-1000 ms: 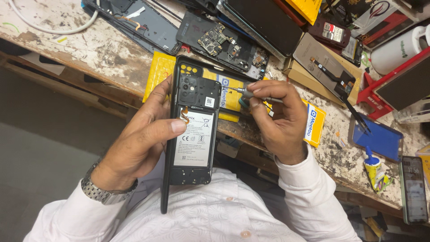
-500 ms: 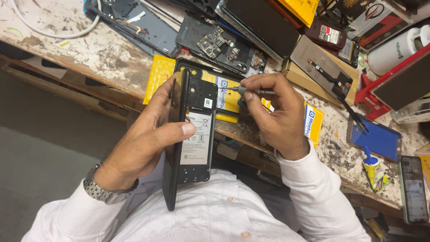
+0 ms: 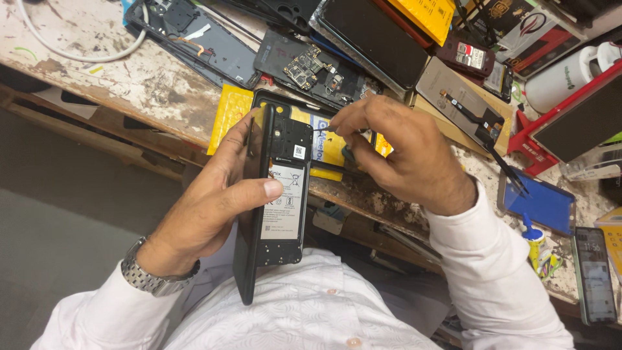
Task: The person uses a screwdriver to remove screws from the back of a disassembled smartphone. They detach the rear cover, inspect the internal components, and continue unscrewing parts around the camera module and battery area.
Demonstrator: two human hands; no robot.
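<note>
Black and opened at the back, the phone [image 3: 277, 194] stands tilted on edge above the person's lap, just off the front edge of the workbench [image 3: 139, 84]. Its rear cover is off, so a white-labelled battery [image 3: 285, 207] fills the middle of the frame, with dark plastic shielding above and below it. No true container shows in the head view; the nearest to one is a red tray-like stand [image 3: 570, 110] at the far right, which holds a dark flat panel, and a small glue bottle [image 3: 534, 240] stands beside a blue phone back [image 3: 541, 204].

Left hand [image 3: 214, 207] is clamped around the phone, thumb pressed flat on the battery label and fingers wrapped behind the far edge. Right hand [image 3: 402, 155] has its fingertips pinched together on a thin tool [image 3: 324, 131], whose tip meets the phone's upper part near the camera end.

Yellow packets [image 3: 233, 110] lie under the phone on the bench. Beyond them sit a bare circuit board in a frame [image 3: 311, 68] and a dark screen panel [image 3: 376, 39]. A metal wristwatch [image 3: 146, 275] circles the left wrist.
</note>
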